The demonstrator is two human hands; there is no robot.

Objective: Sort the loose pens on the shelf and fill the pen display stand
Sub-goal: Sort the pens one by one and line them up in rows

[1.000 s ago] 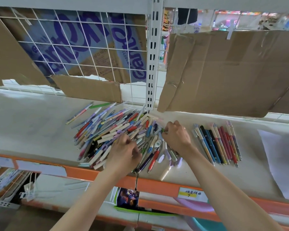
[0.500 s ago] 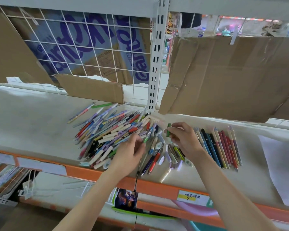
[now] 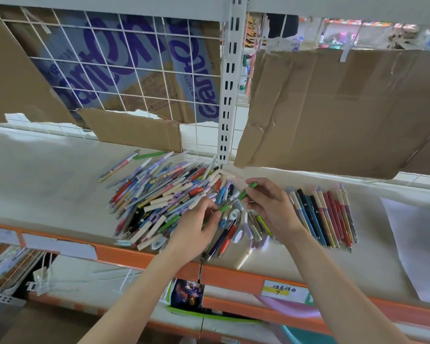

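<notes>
A big heap of loose pens (image 3: 159, 194) in many colours lies on the white shelf (image 3: 47, 175). To its right, a sorted row of pens (image 3: 325, 217) lies side by side. My right hand (image 3: 271, 207) pinches a green pen (image 3: 246, 192) near its upper end, above the heap's right edge. My left hand (image 3: 196, 229) pinches the lower green end of that pen (image 3: 225, 208). No pen display stand is in view.
Torn cardboard sheets (image 3: 333, 108) hang behind the shelf on a white wire grid (image 3: 134, 70), split by a slotted upright (image 3: 227, 95). An orange shelf edge (image 3: 139, 256) carries a price label (image 3: 283, 291). A white paper sheet (image 3: 420, 244) lies far right.
My right hand has lifted a green pen out of the heap and my left hand has moved right to take its lower end.
</notes>
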